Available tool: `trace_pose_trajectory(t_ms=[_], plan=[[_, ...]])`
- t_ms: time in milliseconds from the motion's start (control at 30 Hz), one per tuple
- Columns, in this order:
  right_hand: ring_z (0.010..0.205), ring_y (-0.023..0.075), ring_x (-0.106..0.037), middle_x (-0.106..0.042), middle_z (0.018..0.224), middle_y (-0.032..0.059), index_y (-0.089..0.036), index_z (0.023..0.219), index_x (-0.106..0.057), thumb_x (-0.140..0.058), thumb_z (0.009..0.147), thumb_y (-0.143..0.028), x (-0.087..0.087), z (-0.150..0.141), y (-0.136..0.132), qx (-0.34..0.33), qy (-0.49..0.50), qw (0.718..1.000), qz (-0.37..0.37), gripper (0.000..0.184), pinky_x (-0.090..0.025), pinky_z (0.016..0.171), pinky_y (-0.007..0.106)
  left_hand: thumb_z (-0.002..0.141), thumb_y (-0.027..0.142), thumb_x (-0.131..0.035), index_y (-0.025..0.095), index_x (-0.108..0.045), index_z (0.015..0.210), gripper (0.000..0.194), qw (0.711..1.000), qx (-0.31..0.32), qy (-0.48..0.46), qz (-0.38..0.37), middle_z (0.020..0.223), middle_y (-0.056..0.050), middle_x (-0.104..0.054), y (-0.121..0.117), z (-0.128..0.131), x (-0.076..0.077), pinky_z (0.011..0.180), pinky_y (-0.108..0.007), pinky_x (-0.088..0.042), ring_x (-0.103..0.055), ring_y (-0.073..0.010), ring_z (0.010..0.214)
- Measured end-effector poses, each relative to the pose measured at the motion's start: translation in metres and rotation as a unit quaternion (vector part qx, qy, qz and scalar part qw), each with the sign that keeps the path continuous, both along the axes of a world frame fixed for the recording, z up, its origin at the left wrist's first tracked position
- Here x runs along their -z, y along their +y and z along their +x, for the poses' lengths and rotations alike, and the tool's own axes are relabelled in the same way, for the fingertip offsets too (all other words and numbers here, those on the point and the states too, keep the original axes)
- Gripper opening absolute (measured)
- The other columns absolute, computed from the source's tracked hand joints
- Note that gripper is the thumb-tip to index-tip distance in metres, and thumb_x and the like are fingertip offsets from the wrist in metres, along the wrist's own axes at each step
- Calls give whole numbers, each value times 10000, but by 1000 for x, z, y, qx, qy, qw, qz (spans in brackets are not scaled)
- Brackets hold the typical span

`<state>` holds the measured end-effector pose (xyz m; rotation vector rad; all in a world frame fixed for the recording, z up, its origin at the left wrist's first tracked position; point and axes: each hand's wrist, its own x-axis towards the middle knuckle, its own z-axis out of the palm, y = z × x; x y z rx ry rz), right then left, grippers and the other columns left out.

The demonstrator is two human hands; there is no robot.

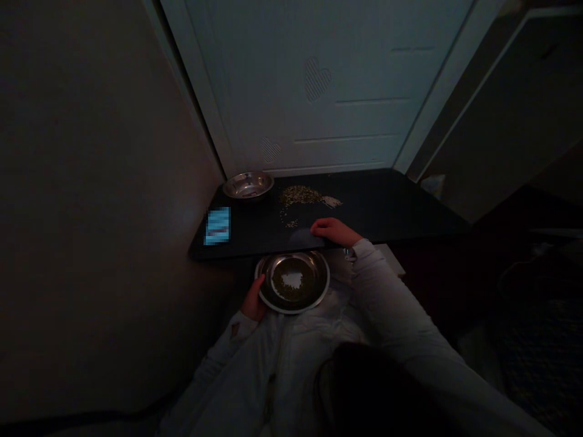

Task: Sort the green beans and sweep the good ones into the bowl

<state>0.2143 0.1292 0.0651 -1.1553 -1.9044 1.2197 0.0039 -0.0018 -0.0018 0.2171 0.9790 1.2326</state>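
Note:
My left hand (255,299) grips the left rim of a shiny metal bowl (322,290), held just below the table's front edge over my lap. Small dark greenish grains (285,290) lie in it around a pale patch. My right hand (334,232) is over the front of the dark table (387,209), fingers curled together. A faint greyish patch shows beside its fingertips; whether the hand holds it I cannot tell. Beyond, a heap of mixed greenish and pale grains (299,195) lies next to a smaller whitish pile (331,201). A few loose pale grains (291,224) are nearer me.
A second metal bowl (248,187) stands at the table's back left corner. In front of it lies a lit, pixelated rectangle (217,226). A white door (291,115) with heart patterns rises behind the table, and a wall (113,212) closes the left side. The room is dim.

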Motion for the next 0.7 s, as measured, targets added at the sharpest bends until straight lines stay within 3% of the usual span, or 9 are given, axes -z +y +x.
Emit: trace_pose_trajectory(t_ms=[600,700], plan=[[569,81,-449,-525,570,-33,-141,621,-573,-531,599,-305,-2,0,-2,10,7,1000,-4,171,-336,615,227,749,278,-455,170,-658,746,230,1000,-9,8,11,746,-19,-702,0,0,0,976,-304,-299,-531,-188,1025],[571,87,-449,-513,558,-32,-144,630,-567,-526,609,-320,-4,0,-2,43,35,998,12,182,-342,608,229,747,280,-457,172,-661,745,231,1000,-5,7,10,743,-18,-702,0,0,1,975,-304,-302,-529,-188,1026]])
